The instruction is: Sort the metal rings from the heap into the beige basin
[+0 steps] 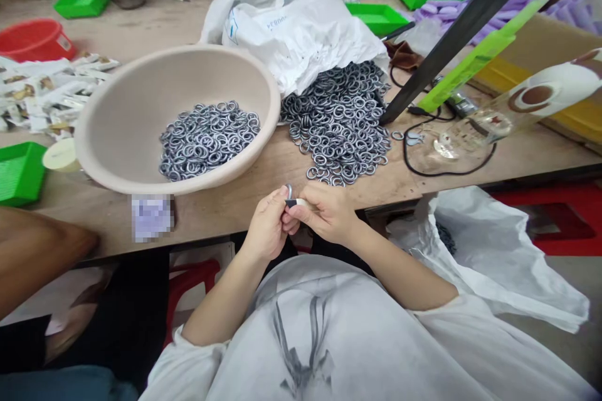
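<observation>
White shirt below grip. Our left hand pinches grey ring; our right hand closed on small piece, perhaps tool. Ring pile just beyond grip.

The fingers of the left hand and right hand hid the lower part of a thin grey metal ring and much of a slim black-and-cream piece, too small to identify. Pixelation blotted out a purple-and-white block on the brown wooden counter. A crumpled white woven sack, its print partly illegible, covered the back of the heaped grey metal rings. The left edge cut off a red plastic basin and a co-worker's bare arm; the upper edge cropped a dark metal post. Dark contents inside an open white sack were unclear.
</observation>
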A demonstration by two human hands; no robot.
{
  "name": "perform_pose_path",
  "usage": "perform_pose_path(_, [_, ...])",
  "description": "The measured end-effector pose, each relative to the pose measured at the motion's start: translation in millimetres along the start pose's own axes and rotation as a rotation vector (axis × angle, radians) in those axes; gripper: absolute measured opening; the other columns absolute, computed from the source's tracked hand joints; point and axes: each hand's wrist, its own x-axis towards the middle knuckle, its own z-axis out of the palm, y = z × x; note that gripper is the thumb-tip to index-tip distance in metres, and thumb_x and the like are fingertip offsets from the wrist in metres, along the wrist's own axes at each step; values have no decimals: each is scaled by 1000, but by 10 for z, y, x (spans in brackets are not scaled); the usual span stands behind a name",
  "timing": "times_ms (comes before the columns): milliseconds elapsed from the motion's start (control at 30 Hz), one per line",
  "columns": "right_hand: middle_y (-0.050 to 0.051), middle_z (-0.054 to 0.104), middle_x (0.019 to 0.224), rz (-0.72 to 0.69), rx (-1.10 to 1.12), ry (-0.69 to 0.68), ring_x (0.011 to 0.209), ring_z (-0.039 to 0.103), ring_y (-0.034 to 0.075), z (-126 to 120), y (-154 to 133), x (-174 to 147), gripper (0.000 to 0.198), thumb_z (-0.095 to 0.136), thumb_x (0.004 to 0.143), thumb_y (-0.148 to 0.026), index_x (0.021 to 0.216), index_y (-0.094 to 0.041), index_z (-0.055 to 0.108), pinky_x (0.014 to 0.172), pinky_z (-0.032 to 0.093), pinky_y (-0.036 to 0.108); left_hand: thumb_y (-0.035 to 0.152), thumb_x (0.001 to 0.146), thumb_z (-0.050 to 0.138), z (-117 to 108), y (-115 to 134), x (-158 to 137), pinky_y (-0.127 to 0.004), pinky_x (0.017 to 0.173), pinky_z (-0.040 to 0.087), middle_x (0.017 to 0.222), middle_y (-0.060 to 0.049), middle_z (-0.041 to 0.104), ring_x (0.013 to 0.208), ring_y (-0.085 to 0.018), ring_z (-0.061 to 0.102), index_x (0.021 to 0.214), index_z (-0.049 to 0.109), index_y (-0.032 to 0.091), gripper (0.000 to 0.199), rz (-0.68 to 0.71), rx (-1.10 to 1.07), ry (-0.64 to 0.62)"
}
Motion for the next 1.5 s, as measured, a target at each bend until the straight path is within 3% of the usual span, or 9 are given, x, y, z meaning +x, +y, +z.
perform_pose_path(533, [-3,53,62,330,137,-110,60,45,10,137,-34,156,46,55,93,-54,64,-18,52,58,26,25,34,81,73,-126,76,67,-16,38,29,49,10,29,39,-3,26,60,40,18,42,-88,-39,61])
perform_pose_path(700, [-4,44,56,490,142,150,58,41,10,-65,238,248,53,45,96,-60,61,-20,44,60,29,26,41,82,72,-99,165,-95,-17,38,30,48,9,30,39,-3,24,58,42,18,46,-60,22,-41])
perform_pose_path(767, [-4,47,58,449,136,189,59,43,11,-133,238,249,51,49,95,-60,64,-19,49,61,30,26,42,82,72,-92,164,-121,-17,39,31,48,9,31,39,-3,24,58,42,18,46,-37,29,-41])
perform_pose_path(967, [1,68,88,276,551,-26,79,61,14,30,-51,167,38,74,81,-52,98,-19,67,74,44,26,40,83,71,-82,84,-57,-16,40,32,47,9,30,39,-4,28,62,43,18,41,-25,51,-20])
perform_pose_path(1100, [-1,63,74,435,835,-54,68,58,13,176,-66,156,41,72,80,-58,83,-19,62,66,45,26,45,83,71,-72,65,-56,-16,39,30,47,9,30,39,-4,26,61,41,19,46,-60,82,-52])
perform_pose_path(1267, [-5,44,61,474,713,73,60,41,10,118,64,173,49,63,84,-63,66,-19,52,60,35,25,44,89,63,-51,42,-127,-19,41,32,49,7,32,41,-6,27,60,42,19,44,-33,123,-101])
perform_pose_path(1367, [-5,46,63,501,558,159,60,39,10,-73,267,191,44,65,82,-61,73,-19,57,59,32,25,44,93,57,-69,215,-213,-22,44,35,54,4,42,45,-8,37,62,49,18,41,232,330,-62])
perform_pose_path(1433, [-3,50,65,513,341,234,61,42,12,-204,434,226,38,63,86,-55,78,-18,61,59,32,26,41,95,56,-103,476,-222,-24,52,41,65,-1,59,54,-11,50,73,64,18,33,610,670,76])
perform_pose_path(1500, [1,57,71,508,-12,166,67,49,15,-280,568,280,29,65,87,-45,78,-18,66,63,32,28,34,96,57,-146,802,-151,-28,68,50,86,-3,72,67,-13,60,99,76,21,23,958,1149,276])
